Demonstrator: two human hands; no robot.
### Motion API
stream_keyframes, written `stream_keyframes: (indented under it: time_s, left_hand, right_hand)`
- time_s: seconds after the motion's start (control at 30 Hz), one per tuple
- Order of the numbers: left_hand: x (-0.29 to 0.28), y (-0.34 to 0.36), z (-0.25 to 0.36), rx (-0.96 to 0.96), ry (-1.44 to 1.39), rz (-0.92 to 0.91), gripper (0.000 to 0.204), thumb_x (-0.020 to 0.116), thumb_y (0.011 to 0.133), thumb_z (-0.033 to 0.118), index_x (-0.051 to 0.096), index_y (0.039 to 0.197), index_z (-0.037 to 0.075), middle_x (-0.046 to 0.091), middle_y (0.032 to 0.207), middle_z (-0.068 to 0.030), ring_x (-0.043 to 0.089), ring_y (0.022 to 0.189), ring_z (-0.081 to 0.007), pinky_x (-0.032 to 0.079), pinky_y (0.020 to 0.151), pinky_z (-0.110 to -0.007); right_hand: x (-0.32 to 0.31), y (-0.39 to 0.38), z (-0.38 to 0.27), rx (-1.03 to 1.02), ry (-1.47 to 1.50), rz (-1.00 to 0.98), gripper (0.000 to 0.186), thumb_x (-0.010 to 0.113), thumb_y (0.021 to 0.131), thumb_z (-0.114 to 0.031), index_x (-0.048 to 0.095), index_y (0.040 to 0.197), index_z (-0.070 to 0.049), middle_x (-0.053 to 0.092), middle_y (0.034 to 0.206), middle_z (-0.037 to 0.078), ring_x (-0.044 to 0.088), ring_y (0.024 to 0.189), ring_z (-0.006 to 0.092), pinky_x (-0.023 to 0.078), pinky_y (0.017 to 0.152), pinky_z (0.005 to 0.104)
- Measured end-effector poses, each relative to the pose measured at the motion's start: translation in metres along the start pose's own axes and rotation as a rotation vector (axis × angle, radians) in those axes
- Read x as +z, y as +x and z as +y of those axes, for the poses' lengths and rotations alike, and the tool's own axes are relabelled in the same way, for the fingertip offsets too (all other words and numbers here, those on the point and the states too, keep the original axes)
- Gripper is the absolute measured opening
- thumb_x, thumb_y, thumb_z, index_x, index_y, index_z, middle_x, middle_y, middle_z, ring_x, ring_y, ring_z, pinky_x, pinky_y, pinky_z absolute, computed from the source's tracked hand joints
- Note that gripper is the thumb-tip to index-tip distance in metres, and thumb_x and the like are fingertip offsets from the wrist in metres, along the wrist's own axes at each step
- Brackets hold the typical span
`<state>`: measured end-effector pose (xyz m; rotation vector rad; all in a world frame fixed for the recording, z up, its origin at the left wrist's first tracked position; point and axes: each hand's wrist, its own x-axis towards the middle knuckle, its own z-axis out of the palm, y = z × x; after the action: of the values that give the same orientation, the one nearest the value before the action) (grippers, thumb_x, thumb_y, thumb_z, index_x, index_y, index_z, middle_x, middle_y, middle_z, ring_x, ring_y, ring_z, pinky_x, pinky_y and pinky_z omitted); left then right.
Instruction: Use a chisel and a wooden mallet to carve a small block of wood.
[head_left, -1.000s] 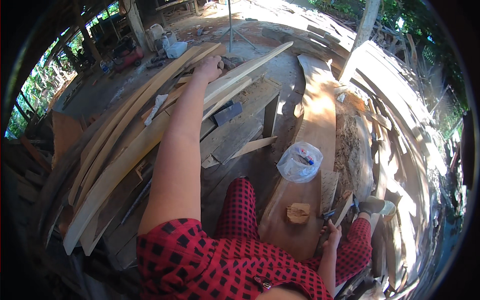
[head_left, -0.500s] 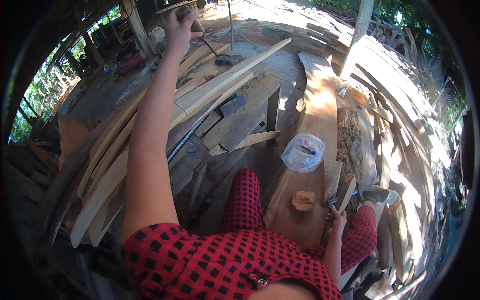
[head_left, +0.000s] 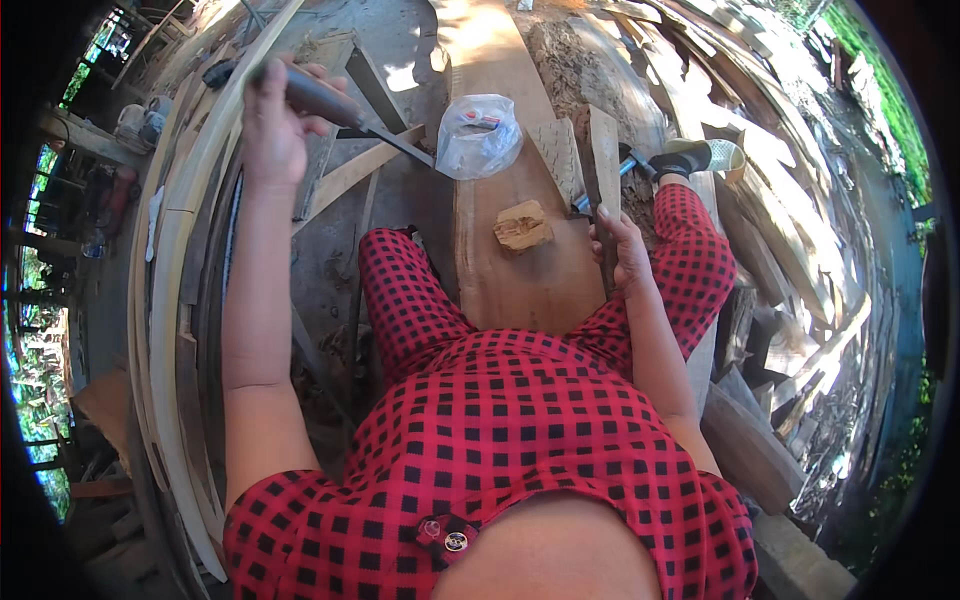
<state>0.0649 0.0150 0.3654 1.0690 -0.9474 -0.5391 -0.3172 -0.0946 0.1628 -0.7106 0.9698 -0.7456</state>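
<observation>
My left hand (head_left: 277, 140) is closed around a tool (head_left: 325, 100) with a dark handle and a thin metal shaft, raised at the upper left; the shaft points toward a clear plastic bag (head_left: 477, 135) with small items inside. My right hand (head_left: 622, 250) grips a narrow wooden strip (head_left: 605, 150) on my right. Beside it lies a blue and metal tool (head_left: 630, 165), partly hidden. A rough chunk of wood (head_left: 522, 227) rests on the wide plank (head_left: 530, 290) between my legs.
Long pale boards (head_left: 175, 290) run along my left beside dark timber. Scrap planks (head_left: 770, 230) pile up on my right. Farther left stand a red machine (head_left: 118, 200) and pale plastic containers (head_left: 140, 125). A board (head_left: 355, 170) angles across behind my left knee.
My left hand has lifted the dark-handled tool from among the boards and now holds it angled toward the bag. The view has turned and tilted, shifting the scene. My right hand keeps its grip.
</observation>
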Motion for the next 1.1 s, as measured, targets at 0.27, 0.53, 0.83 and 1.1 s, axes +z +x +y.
stream_keyframes:
  time_s: [0.27, 0.53, 0.83, 1.1]
  left_hand:
    - [0.069, -0.106, -0.161, -0.259, -0.083, 0.220, 0.036, 0.059, 0.090, 0.041, 0.045, 0.103, 0.010, 0.059, 0.081, -0.0055, 0.065, 0.069, -0.0154, 0.045, 0.036, -0.020]
    - [0.095, -0.124, -0.185, -0.217, -0.099, 0.261, 0.032, 0.064, 0.089, 0.034, 0.043, 0.096, 0.011, 0.056, 0.077, -0.0045, 0.061, 0.061, -0.0117, 0.043, 0.035, -0.020]
    - [0.077, -0.134, -0.195, -0.255, -0.074, 0.392, 0.036, 0.064, 0.087, 0.040, 0.047, 0.094, 0.009, 0.058, 0.082, -0.0056, 0.067, 0.073, -0.0180, 0.050, 0.035, -0.022]
    - [0.069, -0.141, -0.202, -0.295, -0.113, 0.447, 0.034, 0.064, 0.087, 0.037, 0.046, 0.096, 0.009, 0.057, 0.084, -0.0045, 0.065, 0.072, -0.0158, 0.051, 0.037, -0.023]
  right_hand:
    - [-0.001, -0.023, -0.001, -0.081, 0.035, -0.136, 0.028, 0.069, 0.084, -0.025, 0.052, 0.100, -0.010, 0.055, 0.071, 0.002, 0.049, 0.048, 0.0082, 0.037, 0.042, 0.0210]
    - [-0.007, -0.021, 0.004, -0.089, -0.008, -0.155, 0.032, 0.068, 0.084, -0.023, 0.050, 0.107, -0.009, 0.056, 0.072, 0.003, 0.053, 0.051, 0.0098, 0.042, 0.045, 0.0234]
    - [0.001, -0.026, 0.004, -0.127, -0.079, -0.121, 0.032, 0.073, 0.079, -0.017, 0.051, 0.100, -0.006, 0.054, 0.069, 0.003, 0.052, 0.048, 0.0090, 0.043, 0.043, 0.0214]
    - [0.006, -0.029, 0.003, -0.126, -0.182, -0.163, 0.032, 0.070, 0.080, -0.017, 0.049, 0.101, -0.006, 0.055, 0.073, 0.004, 0.055, 0.052, 0.0111, 0.045, 0.048, 0.0232]
